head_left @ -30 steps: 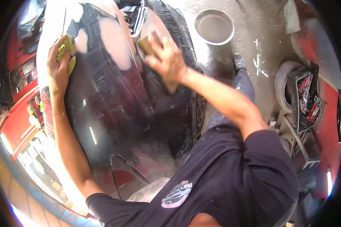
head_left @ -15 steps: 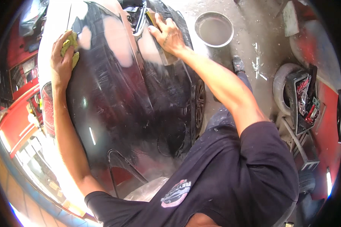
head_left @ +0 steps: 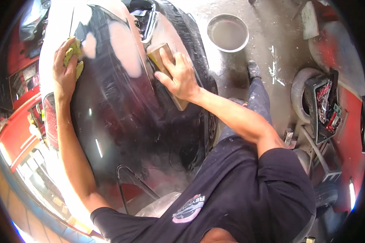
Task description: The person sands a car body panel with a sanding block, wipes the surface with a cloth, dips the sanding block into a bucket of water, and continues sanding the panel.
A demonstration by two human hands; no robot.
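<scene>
A dark car body [head_left: 113, 105] spreads out in front of me, with pale pinkish patches [head_left: 125, 52] on its panels. My left hand [head_left: 65, 79] rests at the left side of the panel, its fingers closed round a crumpled yellow-green cloth [head_left: 78, 72]. On the right, my right hand [head_left: 180, 79] grips a long, tan sanding block [head_left: 161, 49]. The block lies slanted along the fender, beside the headlight opening [head_left: 150, 26]; my palm and fingers hide its middle. Its lower end sticks out below my wrist.
A round basin [head_left: 228, 51] of greyish liquid stands on the floor at the right. Farther right are a tire [head_left: 298, 95], a black crate [head_left: 316, 117] with red items, and a metal stand [head_left: 318, 152]. A curved dark tube [head_left: 121, 178] is near my body.
My right hand has drawn the sanding block down the fender toward me, uncovering the panel by the headlight opening. My left hand and cloth have barely moved. More of my leg shows.
</scene>
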